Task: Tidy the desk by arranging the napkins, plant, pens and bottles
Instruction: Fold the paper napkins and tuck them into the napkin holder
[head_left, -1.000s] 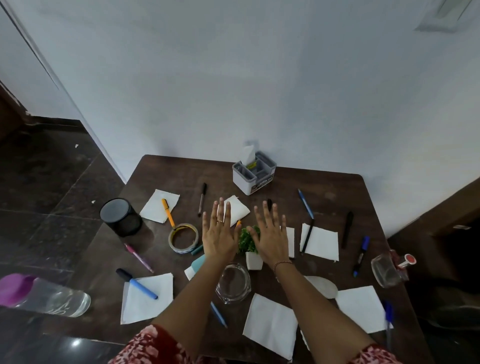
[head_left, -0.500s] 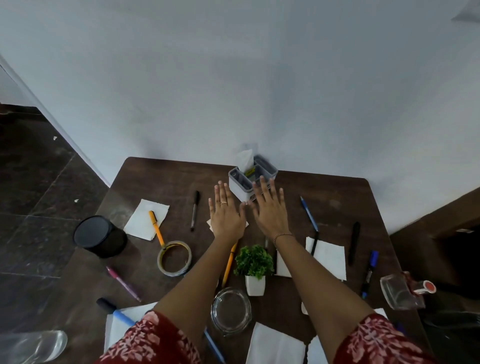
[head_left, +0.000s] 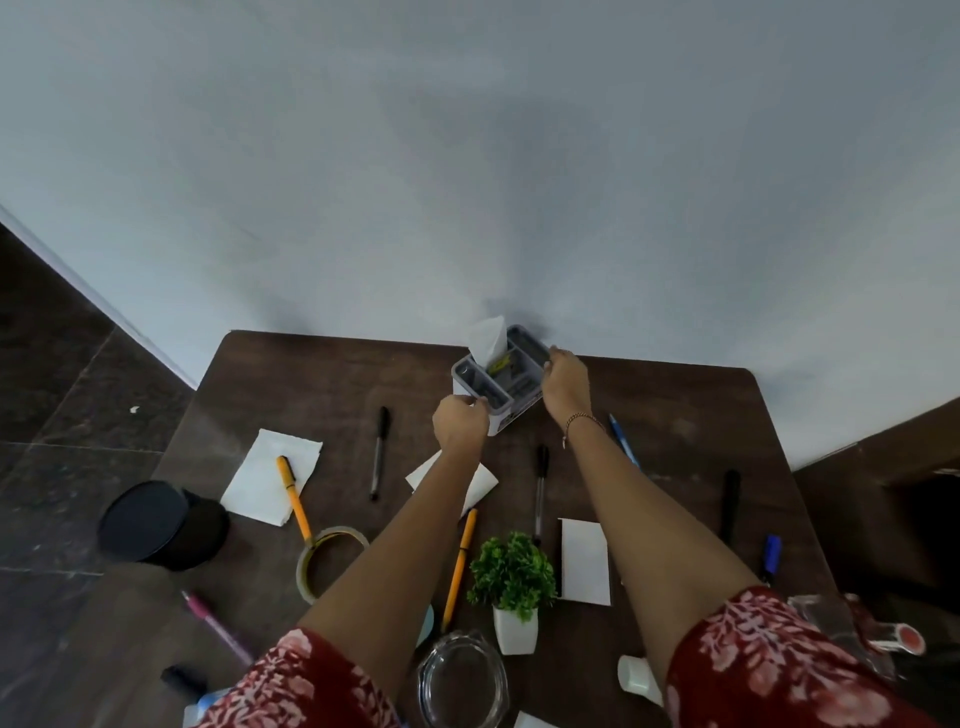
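A grey compartment organiser (head_left: 506, 382) with a white tissue sticking up stands at the table's far edge by the wall. My left hand (head_left: 460, 423) grips its near left corner and my right hand (head_left: 565, 382) grips its right rim. A small green plant in a white pot (head_left: 511, 587) sits near me between my forearms. White napkins lie at the left (head_left: 270, 470), under my left forearm (head_left: 480, 486) and right of the plant (head_left: 584, 561). Pens are scattered: orange (head_left: 293, 496), black (head_left: 379, 452), black (head_left: 540, 488), another orange (head_left: 457, 566), pink (head_left: 215, 626).
A black round cup (head_left: 161, 522) stands at the table's left edge. A tape roll (head_left: 324, 558) lies left of my arm. A clear glass lid or bowl (head_left: 462, 680) sits near me. A clear bottle with a red cap (head_left: 862, 631) lies at the right edge, near a blue marker (head_left: 771, 556).
Both hands have reached forward from over the plant to the organiser and closed on its sides. The view has tilted up toward the wall.
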